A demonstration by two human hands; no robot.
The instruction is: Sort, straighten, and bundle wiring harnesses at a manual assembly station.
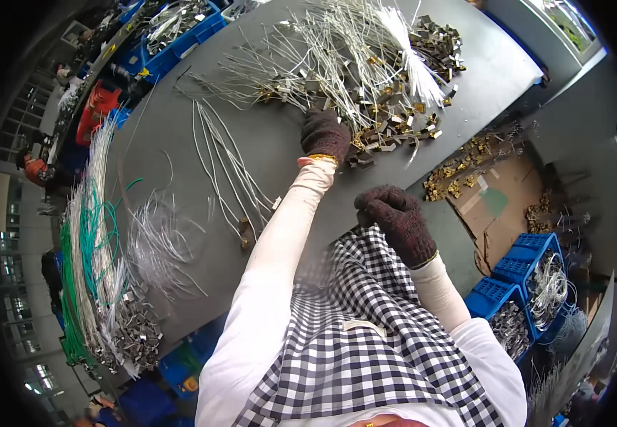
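Under the left hand [325, 135] and stretching well beyond it, I see the grey desk [493, 78], the broad base for nearly everything within reach. Directly ahead of that hand sits the biggest heap, a wire pile [344, 57]; its pale strands mostly fan away while many metal ends bunch near the fingers, which I judge makes single pieces easier to reach. Well to the hand's left, a long bundle of white and green wires [91, 220] runs along the desk edge, strands roughly parallel, probably to limit tangling. Nearer, between bundle and forearm, lies a loose clear tangle [155, 242]. Below and right of the right hand [397, 220], blue crates [511, 269] hold more wires and metal parts, likely so they stay contained.

Both hands wear dark knitted gloves, presumably against sharp edges. The left touches the near edge of the pile with fingers bent down; I cannot tell whether they pinch anything. The right is loosely curled just above the checked apron [365, 341], and its contents are hidden from me. Left of the left forearm, a few white wires [226, 167] lie apart from the pile. Smallest, just right of the left hand, are brownish metal pieces [390, 117], some with gold-coloured parts.
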